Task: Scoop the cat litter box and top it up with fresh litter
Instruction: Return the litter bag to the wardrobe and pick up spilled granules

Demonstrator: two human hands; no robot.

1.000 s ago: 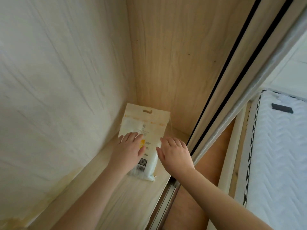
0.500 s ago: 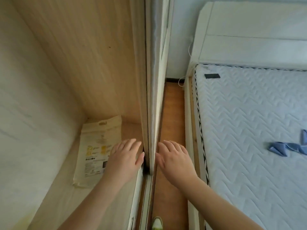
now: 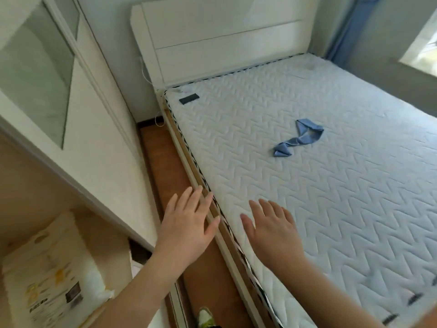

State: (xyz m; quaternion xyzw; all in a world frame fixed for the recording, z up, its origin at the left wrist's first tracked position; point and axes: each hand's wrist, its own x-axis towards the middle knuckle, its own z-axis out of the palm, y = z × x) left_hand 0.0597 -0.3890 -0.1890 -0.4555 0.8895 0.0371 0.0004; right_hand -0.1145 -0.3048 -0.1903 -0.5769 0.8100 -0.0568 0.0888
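A cream bag of litter (image 3: 50,278) with yellow print lies flat on the wooden floor of an open wardrobe at the lower left. My left hand (image 3: 188,227) hovers with fingers spread over the strip of floor beside the bed, holding nothing. My right hand (image 3: 272,229) is also spread, above the near edge of the mattress, and holds nothing. Both hands are well to the right of the bag. No litter box or scoop is in view.
A white sliding wardrobe door (image 3: 78,119) with a glass panel stands at the left. A bare quilted mattress (image 3: 331,185) fills the right, with a blue cloth strip (image 3: 298,139) on it. A narrow brown floor strip (image 3: 163,166) runs between them. A shoe (image 3: 205,317) shows below.
My view has swung right, from inside the wardrobe to the bed. Both hands came off the litter bag and moved right with it; the bag stays in the wardrobe.
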